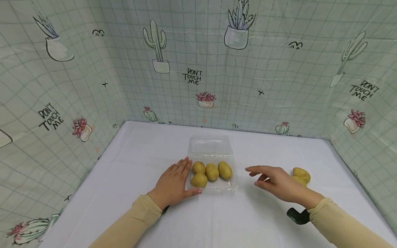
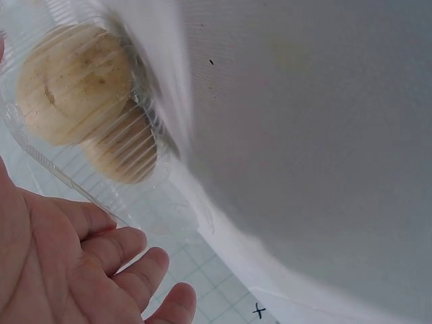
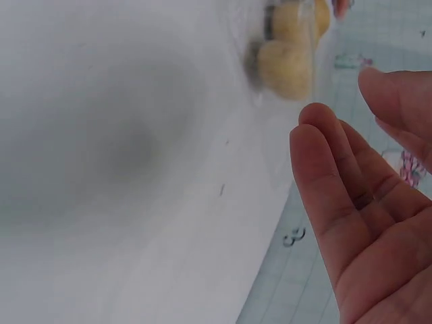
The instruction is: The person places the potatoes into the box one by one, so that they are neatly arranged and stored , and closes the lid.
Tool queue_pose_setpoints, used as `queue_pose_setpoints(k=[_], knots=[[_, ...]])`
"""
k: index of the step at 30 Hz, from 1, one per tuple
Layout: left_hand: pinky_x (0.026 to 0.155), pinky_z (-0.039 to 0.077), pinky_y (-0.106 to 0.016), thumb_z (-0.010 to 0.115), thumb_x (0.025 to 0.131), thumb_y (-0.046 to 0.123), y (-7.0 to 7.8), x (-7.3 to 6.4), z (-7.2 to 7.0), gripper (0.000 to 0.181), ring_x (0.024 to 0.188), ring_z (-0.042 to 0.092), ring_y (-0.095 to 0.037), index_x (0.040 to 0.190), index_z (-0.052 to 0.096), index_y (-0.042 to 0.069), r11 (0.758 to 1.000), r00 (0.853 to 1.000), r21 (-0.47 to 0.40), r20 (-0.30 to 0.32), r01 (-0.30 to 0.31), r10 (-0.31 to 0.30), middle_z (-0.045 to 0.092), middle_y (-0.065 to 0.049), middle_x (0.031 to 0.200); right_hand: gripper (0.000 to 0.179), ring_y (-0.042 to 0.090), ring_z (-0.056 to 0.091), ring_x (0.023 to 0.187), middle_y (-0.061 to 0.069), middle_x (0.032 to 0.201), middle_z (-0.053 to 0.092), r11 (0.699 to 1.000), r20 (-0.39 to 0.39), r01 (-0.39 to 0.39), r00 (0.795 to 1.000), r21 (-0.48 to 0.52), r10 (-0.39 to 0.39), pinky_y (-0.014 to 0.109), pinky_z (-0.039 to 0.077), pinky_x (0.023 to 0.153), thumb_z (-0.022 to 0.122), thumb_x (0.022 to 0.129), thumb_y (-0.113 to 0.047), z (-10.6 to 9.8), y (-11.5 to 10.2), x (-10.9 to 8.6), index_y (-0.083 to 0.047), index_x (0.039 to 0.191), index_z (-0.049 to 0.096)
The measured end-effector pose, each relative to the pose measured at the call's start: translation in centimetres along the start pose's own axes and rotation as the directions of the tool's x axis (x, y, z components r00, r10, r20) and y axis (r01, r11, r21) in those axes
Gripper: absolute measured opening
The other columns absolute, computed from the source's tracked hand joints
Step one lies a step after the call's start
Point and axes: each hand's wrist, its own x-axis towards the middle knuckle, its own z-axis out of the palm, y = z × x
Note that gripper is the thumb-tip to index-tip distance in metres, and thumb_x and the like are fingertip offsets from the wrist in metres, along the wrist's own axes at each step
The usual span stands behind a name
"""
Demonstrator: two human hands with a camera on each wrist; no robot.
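Four yellow-brown, rounded potatoes (image 1: 212,172) resting in a clear, rectangular plastic clamshell box (image 1: 221,186)

The box is lying open on the white, cloth-covered table (image 1: 136,151), its transparent lid (image 1: 210,146) leaning back on the far side. Two potatoes are sitting one behind the other at the left, a third is touching them, and a longer oval one is tilting at the right. In the left wrist view, their matt skins are showing dark specks and a small crease through the ribbed plastic. The bare left hand (image 1: 174,181) is touching the box's left side, fingers stretching straight, thumb spreading by the front edge, gripping nothing. The bare right hand (image 1: 275,181) is hanging right of the box, fingers bending loosely, thumb standing apart, holding nothing. Two more yellow-brown potatoes (image 1: 302,175) are lying partly hidden behind it
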Motion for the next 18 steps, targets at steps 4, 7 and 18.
queue_pose_setpoints(k=[4,7,18], knots=[[0.114,0.03,-0.047,0.048,0.088,0.077,0.0,0.0,0.1,0.105,0.143,0.034,-0.034,0.152,0.033,-0.004,1.0,1.0,0.007,0.004,-0.001,0.001,0.033,-0.021,0.156,0.044,0.008,0.065,0.092,0.008,0.12,0.067,1.0,-0.015,-0.028,1.0,-0.013,0.028,0.028,0.056,0.076,0.069,0.095,-0.009,-0.8,0.9,-1.7,-0.018,0.137,0.059],[0.114,0.03,-0.047,0.047,0.088,0.077,0.0,0.0,0.0,0.105,0.143,0.033,-0.034,0.153,0.033,-0.004,1.0,1.0,0.011,0.007,-0.001,0.001,0.032,-0.021,0.157,0.043,0.008,0.066,0.091,0.009,0.12,0.067,0.999,-0.035,-0.039,0.999,-0.023,0.038,0.027,0.056,0.077,0.069,0.095,-0.009,-1.6,1.4,-2.8,-0.015,0.137,0.059],[0.114,0.03,-0.047,0.047,0.088,0.077,0.1,-0.1,-0.2,0.104,0.143,0.033,-0.035,0.153,0.033,-0.004,1.0,1.0,0.001,0.018,0.0,0.0,0.032,-0.021,0.157,0.047,0.006,0.064,0.091,0.008,0.119,0.066,0.985,-0.147,-0.121,0.984,-0.122,0.103,0.027,0.056,0.068,0.071,0.093,-0.008,-4.0,4.6,-6.3,-0.016,0.137,0.06]])
